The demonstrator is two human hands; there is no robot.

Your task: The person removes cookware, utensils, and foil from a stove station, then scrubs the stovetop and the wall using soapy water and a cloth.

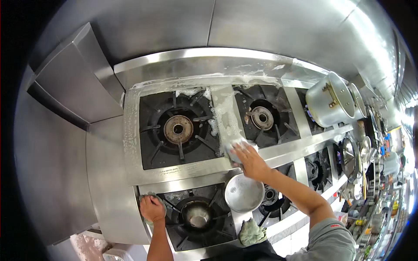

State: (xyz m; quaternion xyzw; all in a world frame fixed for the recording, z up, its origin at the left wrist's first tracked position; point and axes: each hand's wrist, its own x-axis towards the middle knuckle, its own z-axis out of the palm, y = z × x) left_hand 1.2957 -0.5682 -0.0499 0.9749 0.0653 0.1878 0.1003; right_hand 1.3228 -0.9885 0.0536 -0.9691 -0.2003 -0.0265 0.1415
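My right hand (251, 162) presses a pale, soapy scrubbing pad or cloth (235, 153) onto the steel strip between the two back burners; which of the two it is I cannot tell. White suds (224, 111) streak that strip behind the hand. At the front left corner of the stove, my left hand (152, 209) is closed on a grey-green cloth (162, 201) against the steel edge. Just in front of my right hand stands a round metal bowl (244, 193) with some liquid in it. A second greenish cloth (252, 232) lies crumpled at the stove's front edge.
Black burner grates sit around the back left burner (178, 129) and the back middle burner (261, 117). A large aluminium pot (328, 102) stands at the back right. Pans (348, 158) and crowded kitchenware line the right. A steel wall panel (74, 82) rises at left.
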